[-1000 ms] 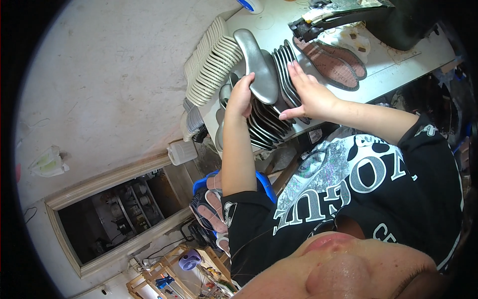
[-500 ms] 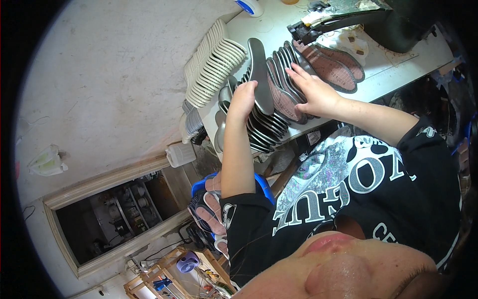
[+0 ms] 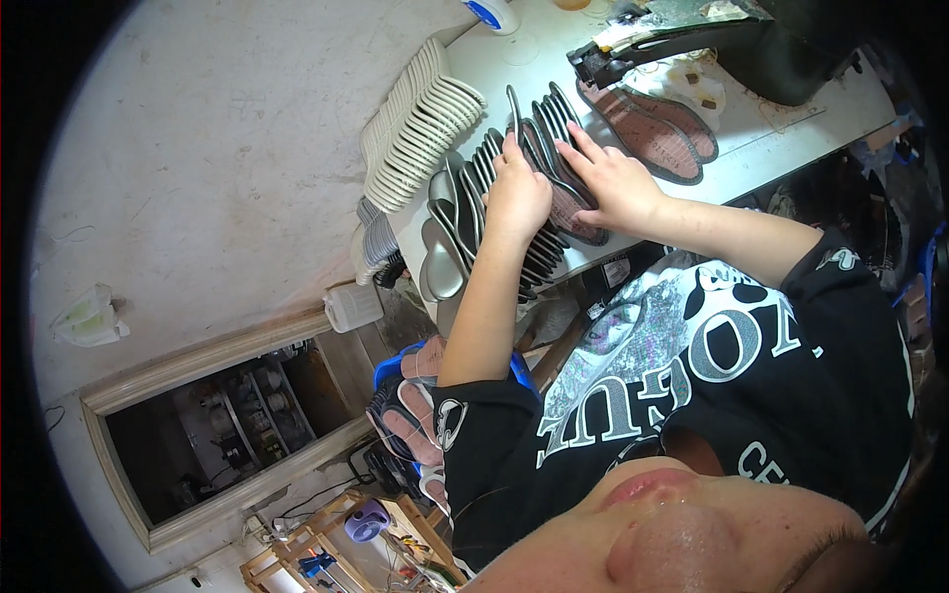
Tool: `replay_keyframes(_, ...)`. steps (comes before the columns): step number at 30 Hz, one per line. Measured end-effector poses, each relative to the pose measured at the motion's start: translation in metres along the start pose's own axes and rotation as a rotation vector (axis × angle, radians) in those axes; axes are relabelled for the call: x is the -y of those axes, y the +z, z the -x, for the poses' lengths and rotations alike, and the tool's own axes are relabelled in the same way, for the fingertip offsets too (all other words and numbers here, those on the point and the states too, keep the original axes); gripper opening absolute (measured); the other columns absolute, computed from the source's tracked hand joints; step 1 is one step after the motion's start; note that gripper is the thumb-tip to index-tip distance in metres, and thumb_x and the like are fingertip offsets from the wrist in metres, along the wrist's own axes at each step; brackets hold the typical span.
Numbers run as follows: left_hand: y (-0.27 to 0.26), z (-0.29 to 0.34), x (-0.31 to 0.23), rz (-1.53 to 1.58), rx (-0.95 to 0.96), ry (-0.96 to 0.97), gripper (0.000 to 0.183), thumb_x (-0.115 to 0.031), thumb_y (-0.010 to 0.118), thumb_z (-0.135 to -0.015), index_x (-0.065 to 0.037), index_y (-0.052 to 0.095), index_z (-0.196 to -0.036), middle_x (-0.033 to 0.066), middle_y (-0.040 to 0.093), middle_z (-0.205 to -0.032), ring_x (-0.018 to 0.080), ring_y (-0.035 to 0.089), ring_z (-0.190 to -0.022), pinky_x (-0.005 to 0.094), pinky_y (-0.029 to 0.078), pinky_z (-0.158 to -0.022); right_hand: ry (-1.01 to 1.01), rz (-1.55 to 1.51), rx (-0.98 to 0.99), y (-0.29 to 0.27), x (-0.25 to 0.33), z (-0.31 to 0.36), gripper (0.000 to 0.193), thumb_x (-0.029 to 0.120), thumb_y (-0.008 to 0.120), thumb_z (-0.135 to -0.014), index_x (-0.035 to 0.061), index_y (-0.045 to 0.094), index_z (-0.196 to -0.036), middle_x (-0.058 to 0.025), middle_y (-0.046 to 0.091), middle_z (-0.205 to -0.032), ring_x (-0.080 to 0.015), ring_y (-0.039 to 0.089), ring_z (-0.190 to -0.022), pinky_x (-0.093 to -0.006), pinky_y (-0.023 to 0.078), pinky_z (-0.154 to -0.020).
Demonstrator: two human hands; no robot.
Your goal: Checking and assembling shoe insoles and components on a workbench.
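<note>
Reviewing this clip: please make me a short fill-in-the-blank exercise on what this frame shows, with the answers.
1. A dark insole standing on edge is gripped by the person's ____ hand.
2. The flat pink insoles lie nearer the ____ hand.
3. In the picture, the cream stack is to the ____ of both hands.
4. The person's shirt sleeves are mostly ____.

Missing words: left; right; left; black.

Row of insoles [image 3: 544,259]: dark silvery grey, some faces dull pink. Worktop [image 3: 539,49] under the row: whitish. Right of the row, flat insoles [image 3: 647,138]: dusty pink, dark grey edging. Left of it, stacked soles [image 3: 420,128]: cream. Beyond it, bottle [image 3: 492,15]: blue and white. Near side of it, shirt [image 3: 840,326]: black, white lettering, speckled grey print.
</note>
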State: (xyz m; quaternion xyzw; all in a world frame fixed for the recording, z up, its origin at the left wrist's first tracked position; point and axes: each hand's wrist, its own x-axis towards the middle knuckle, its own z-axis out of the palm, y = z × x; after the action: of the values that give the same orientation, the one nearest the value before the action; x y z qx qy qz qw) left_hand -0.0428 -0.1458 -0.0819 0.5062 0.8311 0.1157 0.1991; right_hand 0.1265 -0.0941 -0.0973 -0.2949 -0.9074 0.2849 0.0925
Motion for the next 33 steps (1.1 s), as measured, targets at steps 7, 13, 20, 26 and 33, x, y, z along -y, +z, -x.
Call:
replay_keyframes(7,0.001,0.013,-0.006,0.049,-0.062,-0.083,0.070,-0.013,0.049,-0.085,-0.002,0.021,-0.148,0.0303,0.039,-0.139,0.0413,0.055,-0.116,0.0599,0.035,-0.099,0.070,-0.024,-0.063,-0.008,-0.016,0.001,0.095,0.017,0.079,-0.062,0.0086,0.032,-0.143,-0.0207,0.028,-0.149,-0.0393,0.056,-0.109,-0.0441,0.049,-0.093)
replay_keyframes(13,0.002,0.011,-0.009,-0.240,0.041,-0.037,0.057,-0.019,0.041,-0.086,-0.001,0.037,-0.140,0.0217,0.042,-0.138,0.0379,0.056,-0.114,0.0581,0.039,-0.094,-0.047,-0.111,-0.181,-0.006,-0.021,0.003,0.088,0.020,0.079,-0.066,0.0034,0.035,-0.141,-0.0247,0.027,-0.148,-0.0405,0.058,-0.106,-0.0425,0.048,-0.094)
replay_keyframes(20,0.001,-0.002,-0.011,-0.316,-0.263,0.111,0.036,-0.028,0.048,-0.088,-0.003,0.066,-0.107,0.0173,0.057,-0.119,0.0332,0.047,-0.114,0.0522,0.035,-0.096,-0.160,-0.316,-0.447,0.031,-0.040,-0.002,0.100,0.032,0.082,-0.067,-0.0059,0.027,-0.142,-0.0318,0.030,-0.145,-0.0439,0.059,-0.105,-0.0411,0.048,-0.093)
replay_keyframes(26,0.023,-0.029,-0.010,0.010,0.085,0.538,0.037,-0.034,0.044,-0.097,-0.007,0.064,-0.112,0.0078,0.052,-0.134,0.0318,0.035,-0.135,0.0526,0.022,-0.112,-0.073,-0.328,0.122,0.005,-0.037,-0.004,0.081,0.038,0.078,-0.071,-0.0004,0.045,-0.134,-0.0244,0.065,-0.103,-0.0401,0.061,-0.100,-0.0428,0.044,-0.094)
replay_keyframes(33,0.022,-0.022,0.015,-0.136,0.042,0.573,0.036,-0.037,0.044,-0.097,-0.012,0.064,-0.113,0.0057,0.049,-0.139,0.0288,0.029,-0.140,0.0550,0.017,-0.113,0.247,0.444,-0.322,-0.027,-0.091,0.022,0.064,0.042,0.069,-0.078,0.0039,0.050,-0.126,-0.0124,0.053,-0.118,-0.0282,0.044,-0.115,-0.0454,0.030,-0.094)
